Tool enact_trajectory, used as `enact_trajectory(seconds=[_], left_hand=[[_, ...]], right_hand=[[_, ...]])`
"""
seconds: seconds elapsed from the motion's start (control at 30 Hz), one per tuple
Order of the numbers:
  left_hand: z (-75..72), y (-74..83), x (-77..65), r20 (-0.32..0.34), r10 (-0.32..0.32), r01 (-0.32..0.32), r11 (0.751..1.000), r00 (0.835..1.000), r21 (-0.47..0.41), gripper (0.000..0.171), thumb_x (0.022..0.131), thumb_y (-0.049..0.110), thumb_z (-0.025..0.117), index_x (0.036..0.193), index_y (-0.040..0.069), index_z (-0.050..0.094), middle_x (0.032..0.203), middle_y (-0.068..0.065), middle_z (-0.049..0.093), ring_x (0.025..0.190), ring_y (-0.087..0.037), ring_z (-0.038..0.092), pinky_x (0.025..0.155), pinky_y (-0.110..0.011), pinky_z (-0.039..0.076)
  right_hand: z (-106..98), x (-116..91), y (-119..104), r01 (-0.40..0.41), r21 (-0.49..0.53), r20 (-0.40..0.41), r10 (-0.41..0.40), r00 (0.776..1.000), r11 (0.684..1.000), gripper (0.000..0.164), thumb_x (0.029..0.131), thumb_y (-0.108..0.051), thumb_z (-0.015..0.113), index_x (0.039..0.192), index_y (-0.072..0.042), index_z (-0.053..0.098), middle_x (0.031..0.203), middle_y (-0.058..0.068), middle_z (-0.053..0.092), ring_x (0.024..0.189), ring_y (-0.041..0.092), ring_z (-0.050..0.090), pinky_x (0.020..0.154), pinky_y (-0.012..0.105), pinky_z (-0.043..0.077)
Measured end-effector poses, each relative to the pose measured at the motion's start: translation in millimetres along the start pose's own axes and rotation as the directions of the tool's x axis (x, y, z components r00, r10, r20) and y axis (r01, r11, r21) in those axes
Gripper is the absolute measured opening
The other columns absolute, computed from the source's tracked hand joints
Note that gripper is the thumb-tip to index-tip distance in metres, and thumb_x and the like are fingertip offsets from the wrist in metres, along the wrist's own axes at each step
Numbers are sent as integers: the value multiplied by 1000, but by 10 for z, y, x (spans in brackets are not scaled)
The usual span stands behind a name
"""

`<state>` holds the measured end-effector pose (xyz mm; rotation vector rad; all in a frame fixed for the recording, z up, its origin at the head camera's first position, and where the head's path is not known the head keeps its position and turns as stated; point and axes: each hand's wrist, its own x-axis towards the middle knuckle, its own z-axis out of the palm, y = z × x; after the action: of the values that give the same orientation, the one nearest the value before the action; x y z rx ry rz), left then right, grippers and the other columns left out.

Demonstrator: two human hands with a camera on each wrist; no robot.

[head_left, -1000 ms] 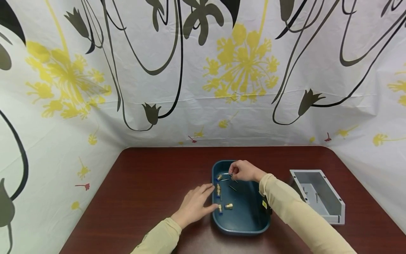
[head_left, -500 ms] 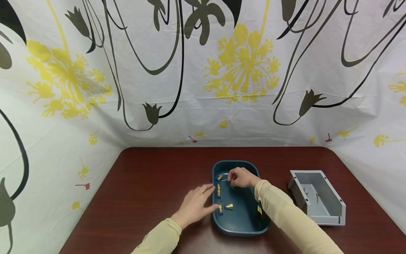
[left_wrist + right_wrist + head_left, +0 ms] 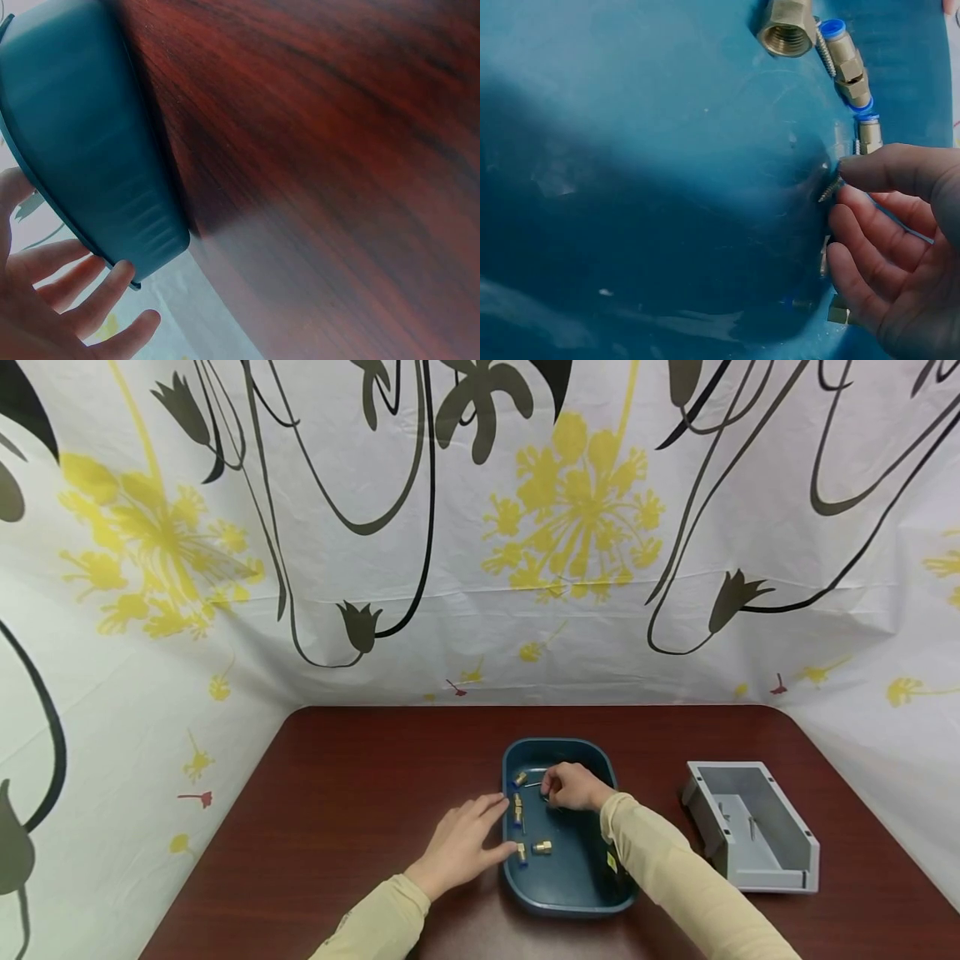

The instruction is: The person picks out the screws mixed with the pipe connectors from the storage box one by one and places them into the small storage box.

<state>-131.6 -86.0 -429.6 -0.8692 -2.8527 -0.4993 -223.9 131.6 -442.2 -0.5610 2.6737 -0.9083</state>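
Note:
A blue-green tray (image 3: pixel 577 900) holds brass fittings with blue ends and several thin screws. My right hand (image 3: pixel 576 787) is inside it, near the far end. In the right wrist view, thumb and forefinger pinch a small screw (image 3: pixel 830 187), its threaded tip showing. Close by lies a brass fitting (image 3: pixel 870 133); a larger threaded brass fitting (image 3: pixel 787 31) sits farther off, beside a loose screw (image 3: pixel 825 56). My left hand (image 3: pixel 463 842) touches the tray's left rim with fingers spread. The left wrist view shows its fingertips at the tray's edge (image 3: pixel 82 236).
A grey open box (image 3: pixel 772 881) stands right of the tray, with a few small screws inside. The dark red wooden table (image 3: pixel 390 777) lies under everything. A patterned cloth (image 3: pixel 480 568) hangs behind the table.
My right hand has moved slightly nearer within the tray, and a screw that lay visible there is now covered or picked up. The left hand has stayed at the rim.

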Motion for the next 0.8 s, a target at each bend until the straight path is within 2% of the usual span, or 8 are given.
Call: enact_trajectory(seconds=[0.63,0.8], left_hand=[[-2,4,2,6,-6,6,1000,1000,-7,59,83,46,54,128,9,47,128,-3,44,109,-19,46,83,-41,40],[3,6,1,5,-8,8,1000,1000,-7,59,83,47,54,128,9,47,128,-3,44,109,-19,46,83,-41,40]], right_hand=[[98,59,-13,-17,-25,-17,16,1000,1000,13,71,4,65,73,-8,59,63,0,51,56,13,48,53,27,40],[112,71,-16,2,-47,-14,-2,1000,999,13,72,1,67,71,-9,59,63,-2,51,57,12,48,54,27,41]])
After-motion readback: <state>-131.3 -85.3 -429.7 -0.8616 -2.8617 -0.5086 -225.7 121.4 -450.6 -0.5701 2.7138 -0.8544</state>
